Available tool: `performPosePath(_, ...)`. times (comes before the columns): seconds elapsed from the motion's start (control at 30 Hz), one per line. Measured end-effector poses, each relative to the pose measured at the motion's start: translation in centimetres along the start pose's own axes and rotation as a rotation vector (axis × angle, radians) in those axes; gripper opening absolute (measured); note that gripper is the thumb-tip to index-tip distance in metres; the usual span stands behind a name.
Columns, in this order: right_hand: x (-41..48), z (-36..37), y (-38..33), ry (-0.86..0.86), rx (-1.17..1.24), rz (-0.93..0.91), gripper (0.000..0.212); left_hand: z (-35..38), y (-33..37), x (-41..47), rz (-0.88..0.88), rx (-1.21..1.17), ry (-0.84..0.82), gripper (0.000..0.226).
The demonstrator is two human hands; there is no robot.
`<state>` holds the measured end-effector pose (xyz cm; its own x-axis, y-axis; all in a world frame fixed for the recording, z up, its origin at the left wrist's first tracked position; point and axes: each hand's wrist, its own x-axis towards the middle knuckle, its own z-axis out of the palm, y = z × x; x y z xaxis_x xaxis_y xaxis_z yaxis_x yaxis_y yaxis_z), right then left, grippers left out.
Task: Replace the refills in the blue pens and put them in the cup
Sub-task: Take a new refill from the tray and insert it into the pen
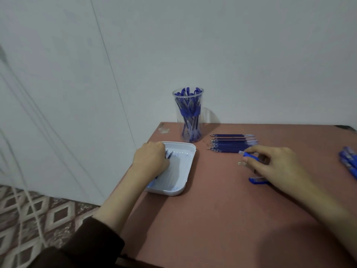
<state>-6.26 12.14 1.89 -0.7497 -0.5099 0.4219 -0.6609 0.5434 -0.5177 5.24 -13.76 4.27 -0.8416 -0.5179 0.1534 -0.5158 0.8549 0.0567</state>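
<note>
— How were the hands placed?

— The right hand (276,163) pinched a short blue pen piece (250,155) between thumb and forefinger, low over the table (212,219), at the right end of the row of refills (229,143). The left hand (150,161) was well apart from it, knuckles up, fingers curled down inside the white tray (186,171).

— Did the left one hold anything?

— I could not tell. A thin dark rod (168,156) showed by its fingers, but the grip itself was hidden.

— And around them?

— Another blue pen part (257,180) lay on the table at the near side of the right hand. The refills lay side by side, tips pointing left. Beyond the tray and left of the refills stood the clear cup (190,120), upright, full of blue pens (188,111), close to the wall. Some loose pens (349,161) lay at the right edge of view. A dark sleeve (81,242) covered the left forearm, above a patterned floor (38,219)
</note>
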Motion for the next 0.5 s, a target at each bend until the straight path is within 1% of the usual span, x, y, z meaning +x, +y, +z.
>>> performPosePath(0.1, 0.0, -0.1, 0.1, -0.004, 0.001, 0.007, 0.002, -0.2, 0.7, -0.1, -0.042, -0.041, 0.004, 0.018)
performPosePath(0.17, 0.0, 0.0, 0.2, 0.004, 0.006, 0.01, 0.002, -0.7, 0.8, 0.1, -0.081, -0.15, 0.017, 0.021)
performPosePath(0.2, 0.0, 0.0, 0.3, 0.013, 0.002, 0.007, 0.002, -1.2, 0.9, 0.3, -0.085, -0.245, 0.031, 0.02)
performPosePath(0.27, 0.0, 0.0, 0.3, 0.03, -0.007, 0.004, 0.004, -2.5, 1.6, 0.6, -0.039, -0.535, 0.036, 0.015)
performPosePath(0.37, 0.1, -0.2, 0.3, 0.051, -0.011, 0.002, 0.005, -4.0, 4.2, 0.3, 0.033, -1.043, -0.068, 0.007)
performPosePath(0.43, 0.0, -0.4, 0.3, 0.07, 0.0, 0.01, 0.005, -4.1, 6.2, 0.2, 0.056, -1.243, -0.146, 0.018)
performPosePath(0.5, 0.1, -0.6, 0.4, 0.095, 0.004, 0.035, 0.006, -3.5, 8.1, 0.4, 0.043, -1.407, -0.193, 0.026)
